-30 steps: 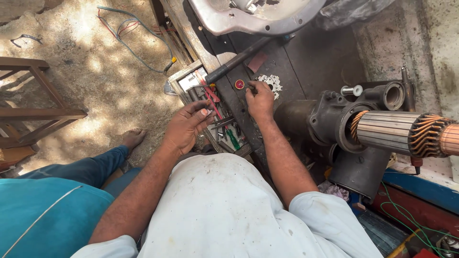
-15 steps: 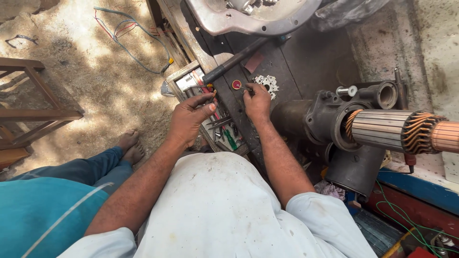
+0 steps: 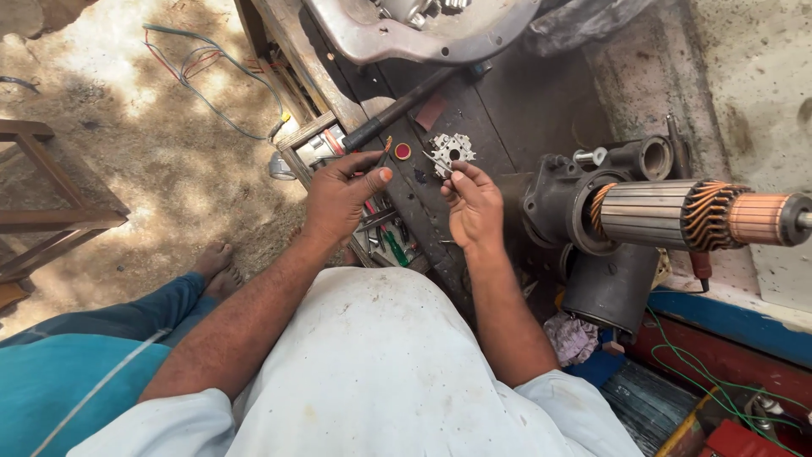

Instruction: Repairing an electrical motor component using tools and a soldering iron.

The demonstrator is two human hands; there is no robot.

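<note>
Over dark workbench (image 3: 524, 93): small red round cap (image 3: 403, 151) lies between hands. Left hand (image 3: 342, 196) raised, fingers pinching thin wire piece (image 3: 385, 152). Right hand (image 3: 474, 203) pinching small metal part (image 3: 436, 159), just beside brush plate (image 3: 452, 151). Motor armature (image 3: 677, 213) at right.

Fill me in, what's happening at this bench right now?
A person stands over a dark, greasy workbench. The left hand pinches a thin, small piece at its fingertips, too small to identify. The right hand holds another small piece just below a silver toothed metal plate lying on the bench. A red cap and a black-handled tool lie beside them. To the right, a motor armature with copper windings sticks out of a dark housing.
</note>
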